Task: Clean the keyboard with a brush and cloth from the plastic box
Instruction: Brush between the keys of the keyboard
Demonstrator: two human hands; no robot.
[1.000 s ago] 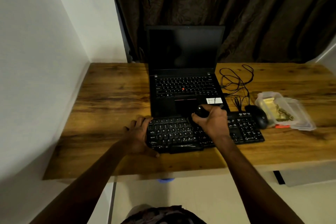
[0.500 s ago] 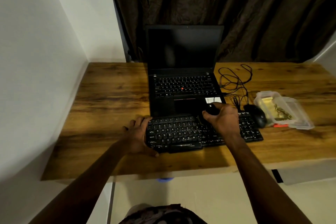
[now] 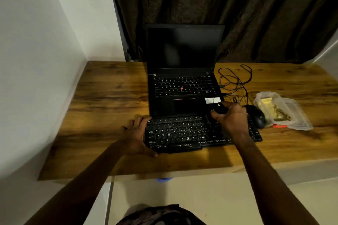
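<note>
Two hands are at the black keyboard (image 3: pixel 182 134), which lies along the near part of the wooden worktop (image 3: pixel 109 97), just in front of an open laptop (image 3: pixel 184 86) with a dark screen. The left hand (image 3: pixel 136 137) rests at the keyboard's left end, fingers (image 3: pixel 140 121) fairly straight and spread toward its far corner, thumb laid along its near edge, gripping nothing. The right hand (image 3: pixel 231 118) is over the right half of the keyboard, its fingers curled round a small dark brush (image 3: pixel 219 109). The brush sits over the strip where the keyboard's far edge meets the laptop's front edge. It is too dark to make out the bristles, or whether they touch the keys. A black mouse (image 3: pixel 257 116) sits just right of that hand, at the keyboard's far right corner. Beside the mouse, further right, a clear plastic box (image 3: pixel 296 115) lies open on the worktop with something yellow (image 3: pixel 265 103) and some darker bits inside; I cannot tell whether the yellow thing is the cloth. A small orange item (image 3: pixel 279 125) shows at the box's near edge. A tangle of black cable (image 3: pixel 236 82) lies behind the mouse, right of the laptop. A dark curtain (image 3: pixel 237 5) hangs behind the worktop, and a white wall (image 3: pixel 36 60) closes off the left side.
</note>
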